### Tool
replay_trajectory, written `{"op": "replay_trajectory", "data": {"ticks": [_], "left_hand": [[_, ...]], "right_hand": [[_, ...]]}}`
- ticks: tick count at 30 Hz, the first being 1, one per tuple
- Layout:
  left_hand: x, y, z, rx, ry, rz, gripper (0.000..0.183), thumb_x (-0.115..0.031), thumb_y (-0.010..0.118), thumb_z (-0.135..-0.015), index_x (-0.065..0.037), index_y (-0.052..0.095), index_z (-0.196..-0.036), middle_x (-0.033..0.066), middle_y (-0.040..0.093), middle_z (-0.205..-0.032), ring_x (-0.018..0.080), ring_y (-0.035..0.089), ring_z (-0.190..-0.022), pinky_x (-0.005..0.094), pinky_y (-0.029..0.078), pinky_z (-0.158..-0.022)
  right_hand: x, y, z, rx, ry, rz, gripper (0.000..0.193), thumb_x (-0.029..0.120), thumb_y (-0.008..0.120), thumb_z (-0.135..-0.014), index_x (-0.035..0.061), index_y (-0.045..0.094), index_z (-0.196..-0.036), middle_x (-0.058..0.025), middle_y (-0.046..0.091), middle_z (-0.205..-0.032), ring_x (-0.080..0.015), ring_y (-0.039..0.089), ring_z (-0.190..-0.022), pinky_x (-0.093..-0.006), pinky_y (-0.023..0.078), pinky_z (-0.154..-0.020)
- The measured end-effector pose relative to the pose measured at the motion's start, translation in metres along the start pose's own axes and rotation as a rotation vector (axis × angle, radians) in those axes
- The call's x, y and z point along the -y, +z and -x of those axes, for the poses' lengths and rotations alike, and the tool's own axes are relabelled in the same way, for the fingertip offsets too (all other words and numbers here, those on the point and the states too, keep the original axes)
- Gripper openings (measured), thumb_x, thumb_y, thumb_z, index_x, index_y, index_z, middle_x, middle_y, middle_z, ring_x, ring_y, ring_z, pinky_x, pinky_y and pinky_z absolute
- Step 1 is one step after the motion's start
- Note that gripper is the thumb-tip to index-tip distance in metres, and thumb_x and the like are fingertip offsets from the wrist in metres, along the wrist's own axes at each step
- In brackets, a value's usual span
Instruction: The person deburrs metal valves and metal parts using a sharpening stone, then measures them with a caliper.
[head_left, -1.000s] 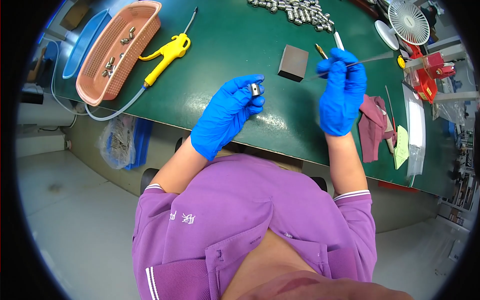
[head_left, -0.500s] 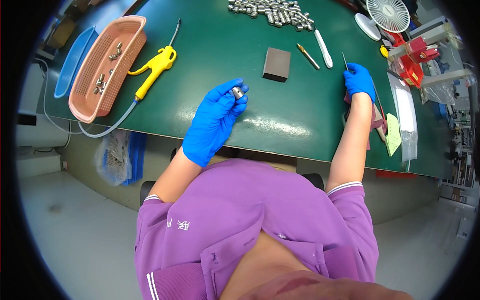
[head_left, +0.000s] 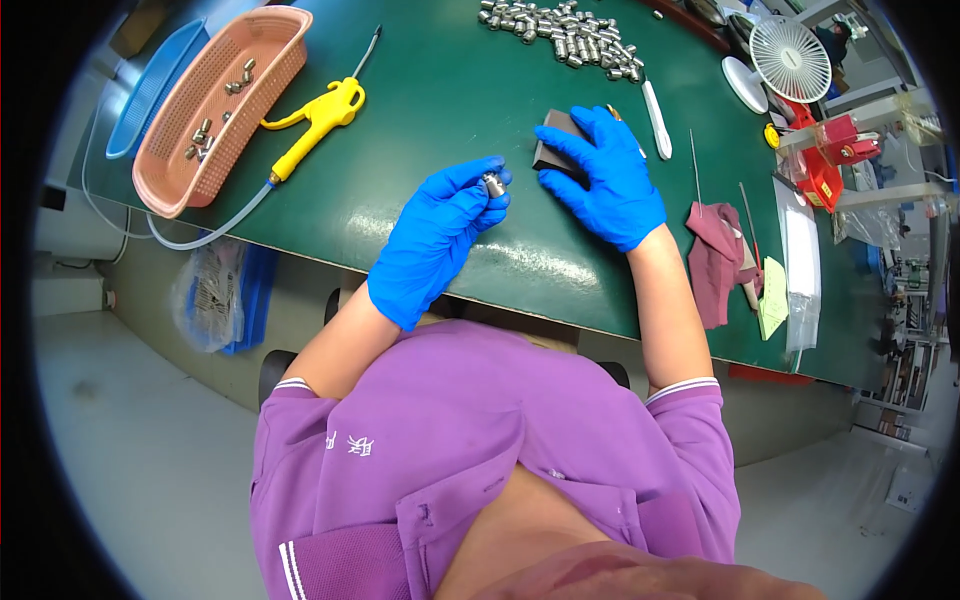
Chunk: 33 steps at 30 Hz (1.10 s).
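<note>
Green workbench (head_left: 440,110) spans the work area, its top glossy under the light; toward its left side sit a pink basket (head_left: 255,110) with a few metal pieces in it and, beside that, a yellow air gun (head_left: 313,123). Dark block (head_left: 560,122), located near the middle of the bench and partly covered by the right hand (head_left: 612,185): judged rigid, fairly dense for its bulk and unlikely to deform; best taken across two opposite sides, clear of its corners. Small metal cylinder (head_left: 494,185), raised at the fingertips of the left hand (head_left: 430,235): judged stiff, light enough for a fingertip hold, hard to damage, yet smooth and liable to roll or slip; best taken on its curved wall. Grip, right hand: spread fairly wide, fingers lying over the block, thumb apart on the near side; appears to touch the block, though whether it bears any weight cannot be determined. Grip, left hand: narrow pinch, thumb and fingertips closed around the cylinder, part of its shiny surface exposed; gloved contact appears secure.
</note>
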<state>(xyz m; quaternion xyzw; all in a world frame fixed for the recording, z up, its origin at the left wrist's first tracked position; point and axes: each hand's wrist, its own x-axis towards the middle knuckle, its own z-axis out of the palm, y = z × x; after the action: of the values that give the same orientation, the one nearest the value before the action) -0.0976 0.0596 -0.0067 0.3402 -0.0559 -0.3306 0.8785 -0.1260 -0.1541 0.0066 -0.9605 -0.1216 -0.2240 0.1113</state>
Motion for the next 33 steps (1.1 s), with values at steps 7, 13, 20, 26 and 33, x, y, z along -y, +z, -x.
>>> {"op": "replay_trajectory", "data": {"ticks": [7,13,20,26,33], "left_hand": [[0.006,-0.013,-0.004,0.074,0.025,-0.008,0.030,-0.007,0.056,-0.086,-0.001,0.050,-0.115,0.0101,0.056,-0.104,0.0132,0.056,-0.086,0.0224,0.048,-0.076],[0.002,0.003,0.003,-0.135,-0.010,-0.068,0.020,-0.007,0.056,-0.085,-0.002,0.053,-0.104,0.0100,0.058,-0.101,0.0163,0.059,-0.088,0.0281,0.049,-0.079],[0.003,0.001,0.004,-0.143,-0.012,-0.132,0.019,-0.005,0.055,-0.085,-0.001,0.052,-0.103,0.0111,0.058,-0.100,0.0161,0.059,-0.087,0.0276,0.050,-0.078],[0.006,-0.007,0.001,0.047,0.091,-0.223,0.022,-0.006,0.053,-0.086,-0.001,0.051,-0.107,0.0111,0.058,-0.103,0.0173,0.058,-0.093,0.0294,0.049,-0.081],[0.011,-0.017,0.001,0.102,0.176,-0.237,0.020,-0.005,0.054,-0.086,0.000,0.052,-0.105,0.0109,0.059,-0.101,0.0162,0.058,-0.088,0.0277,0.049,-0.076]], "right_hand": [[0.017,-0.013,-0.005,-0.188,0.235,-0.358,0.058,0.032,0.078,-0.060,0.0077,0.058,-0.109,-0.0119,0.050,-0.103,-0.0265,0.052,-0.094,-0.0344,0.044,-0.082],[0.065,-0.019,0.002,-0.012,-0.024,-0.643,0.066,0.029,0.083,-0.054,0.0115,0.057,-0.112,-0.0122,0.045,-0.114,-0.0267,0.048,-0.105,-0.0353,0.040,-0.090],[0.069,-0.020,0.002,-0.028,-0.071,-0.627,0.058,0.032,0.081,-0.056,0.0085,0.060,-0.105,-0.0159,0.047,-0.112,-0.0309,0.047,-0.105,-0.0371,0.041,-0.088],[0.056,-0.015,0.002,-0.093,-0.012,-0.586,0.061,0.027,0.083,-0.054,0.0111,0.059,-0.108,-0.0150,0.049,-0.116,-0.0301,0.050,-0.106,-0.0382,0.041,-0.089],[0.035,-0.009,0.000,-0.211,0.247,-0.646,0.056,0.020,0.079,-0.060,0.0081,0.058,-0.110,-0.0147,0.050,-0.115,-0.0272,0.051,-0.106,-0.0357,0.041,-0.090]]}}
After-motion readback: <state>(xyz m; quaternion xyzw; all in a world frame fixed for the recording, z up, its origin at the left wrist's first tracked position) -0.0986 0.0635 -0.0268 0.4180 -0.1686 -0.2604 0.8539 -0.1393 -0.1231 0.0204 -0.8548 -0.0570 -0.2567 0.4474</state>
